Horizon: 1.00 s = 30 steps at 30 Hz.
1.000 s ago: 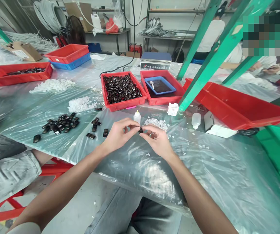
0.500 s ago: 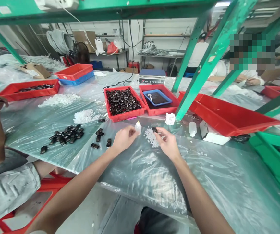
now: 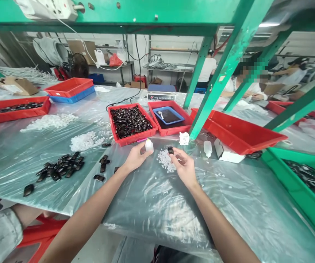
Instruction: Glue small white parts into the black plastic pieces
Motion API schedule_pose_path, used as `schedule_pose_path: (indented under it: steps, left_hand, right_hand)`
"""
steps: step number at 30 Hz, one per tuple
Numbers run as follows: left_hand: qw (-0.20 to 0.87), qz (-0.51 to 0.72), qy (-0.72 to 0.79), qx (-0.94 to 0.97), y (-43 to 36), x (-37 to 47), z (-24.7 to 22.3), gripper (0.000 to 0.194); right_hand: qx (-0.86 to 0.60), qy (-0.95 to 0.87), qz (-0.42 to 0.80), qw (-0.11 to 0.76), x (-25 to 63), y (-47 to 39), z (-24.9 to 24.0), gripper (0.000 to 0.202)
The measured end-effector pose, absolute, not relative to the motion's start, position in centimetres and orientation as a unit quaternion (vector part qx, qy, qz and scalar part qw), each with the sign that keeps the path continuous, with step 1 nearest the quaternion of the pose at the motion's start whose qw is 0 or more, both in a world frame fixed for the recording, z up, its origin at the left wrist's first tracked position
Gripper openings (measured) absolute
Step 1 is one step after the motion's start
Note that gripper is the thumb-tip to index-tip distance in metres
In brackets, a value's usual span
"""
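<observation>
My left hand [image 3: 135, 157] is closed around a small white squeeze bottle [image 3: 149, 145] with a yellow tip, held upright. Between the fingertips of my right hand [image 3: 184, 164] is a small glossy black plastic case [image 3: 171, 150], gripped by its side. Just below and behind that case lies a heap of small translucent white pieces [image 3: 166, 160]. To the left of my left forearm rest a few loose black cases [image 3: 102, 162] and a larger pile of black cases [image 3: 61, 166].
A red tray full of black cases [image 3: 113, 136] and a red tray holding a blue tray [image 3: 173, 130] stand ahead. Green posts [image 3: 214, 78] rise from the table. On the right are a tilted red tray [image 3: 245, 135], a second bottle [image 3: 208, 148] and a green bin [image 3: 280, 171]. A seated person's leg [image 3: 1, 230] shows at left.
My left hand has lifted the bottle slightly off the table. The black case in my right hand now stands more upright. My view has shifted right, and the neighbour's arm has left it.
</observation>
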<state>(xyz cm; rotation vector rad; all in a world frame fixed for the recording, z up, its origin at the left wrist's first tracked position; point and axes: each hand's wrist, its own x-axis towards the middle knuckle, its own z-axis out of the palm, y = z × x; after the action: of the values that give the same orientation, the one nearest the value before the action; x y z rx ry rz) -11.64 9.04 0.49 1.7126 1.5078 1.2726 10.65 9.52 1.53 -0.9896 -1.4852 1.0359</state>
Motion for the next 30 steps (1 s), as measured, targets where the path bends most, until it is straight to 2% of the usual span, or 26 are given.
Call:
schedule_pose_path:
  steps: [6,15,20,30]
  left_hand:
    - [0.381,0.64,0.472,0.472,8.3,-10.6,1.8,0.057]
    - [0.587,0.639,0.384,0.315,7.1,-9.1,2.5,0.04]
    - [0.628,0.635,0.365,0.264,7.0,-9.0,2.4,0.038]
    - [0.613,0.641,0.365,0.284,7.2,-9.3,2.5,0.039]
  right_hand:
    - [-0.409,-0.594,0.451,0.525,10.4,9.4,1.4,0.033]
    - [-0.401,-0.594,0.439,0.541,10.2,9.4,0.9,0.031]
    - [-0.395,-0.611,0.424,0.539,10.2,9.2,0.8,0.03]
    - [-0.392,-0.621,0.422,0.532,10.2,9.2,0.6,0.03]
